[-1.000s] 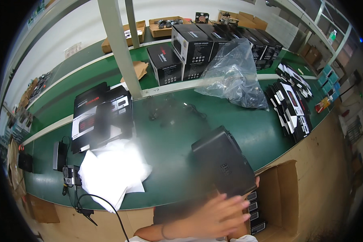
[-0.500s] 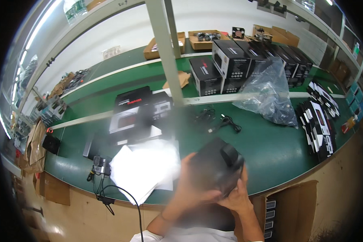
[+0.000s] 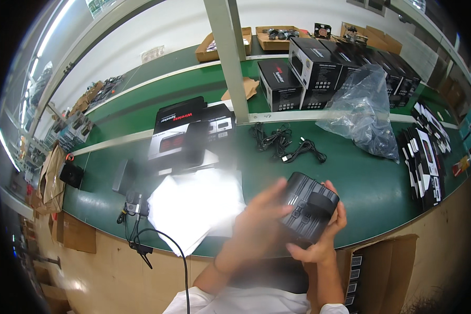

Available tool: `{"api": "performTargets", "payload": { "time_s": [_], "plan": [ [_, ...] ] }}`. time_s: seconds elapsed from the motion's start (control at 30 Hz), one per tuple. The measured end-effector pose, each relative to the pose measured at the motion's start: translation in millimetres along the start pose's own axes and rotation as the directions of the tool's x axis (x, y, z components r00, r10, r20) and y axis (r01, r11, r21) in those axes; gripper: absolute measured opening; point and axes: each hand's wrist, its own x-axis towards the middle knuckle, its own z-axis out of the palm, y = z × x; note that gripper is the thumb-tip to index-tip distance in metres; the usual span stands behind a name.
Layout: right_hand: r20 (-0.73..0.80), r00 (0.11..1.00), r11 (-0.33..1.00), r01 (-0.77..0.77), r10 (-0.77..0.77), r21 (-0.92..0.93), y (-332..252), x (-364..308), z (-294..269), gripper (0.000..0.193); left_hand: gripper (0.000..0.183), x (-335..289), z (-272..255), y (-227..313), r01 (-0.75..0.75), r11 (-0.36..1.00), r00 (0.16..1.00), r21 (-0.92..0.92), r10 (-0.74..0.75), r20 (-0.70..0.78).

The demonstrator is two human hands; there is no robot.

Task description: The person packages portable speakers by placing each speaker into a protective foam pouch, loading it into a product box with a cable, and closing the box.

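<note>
A black portable speaker (image 3: 302,222), ribbed, with several buttons and a handle strap across one face, is tilted above the front of the green bench. My right hand (image 3: 327,238) holds it from the right and below, thumb at the lower edge and fingers along the right side. Beside its left edge is my left hand (image 3: 254,225), open and somewhat blurred, with fingers stretched toward the button face. Whether those fingertips touch the speaker I cannot tell. Black cables (image 3: 304,152) lie coiled on the bench beyond it.
White sheets (image 3: 193,209) glare left of my hands, beside a small clamped device (image 3: 135,204) with a trailing cable. Flattened cartons (image 3: 188,136) lie behind. Packed boxes (image 3: 314,65), a plastic bag (image 3: 363,115) and stacked inserts (image 3: 424,162) fill the right. An open carton (image 3: 397,272) stands below.
My left hand has come away from the speaker's left side and opened. The speaker has turned so its buttons show, while my right hand still holds it. The whole view has shifted slightly.
</note>
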Motion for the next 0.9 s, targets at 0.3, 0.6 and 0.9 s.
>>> {"api": "performTargets", "payload": {
  "time_s": [0.3,0.6,0.9],
  "plan": [
    [-0.175,0.960,0.945,0.161,-0.217,-0.285,-36.1,43.5,22.2,0.109,0.029,6.2,-7.3,6.4,-0.114,0.990,0.989,0.078,0.106,0.104],
    [-0.215,0.945,0.959,0.207,-0.248,-0.193,-23.1,35.3,22.3,0.074,0.030,0.6,-0.4,-6.8,-0.173,0.983,0.984,0.055,0.170,0.049],
    [-0.079,0.969,0.892,0.183,-0.236,-0.414,-30.7,31.4,11.7,0.047,0.033,0.1,-0.4,-4.8,-0.226,0.959,0.974,0.172,0.223,0.042]
  ]
}}
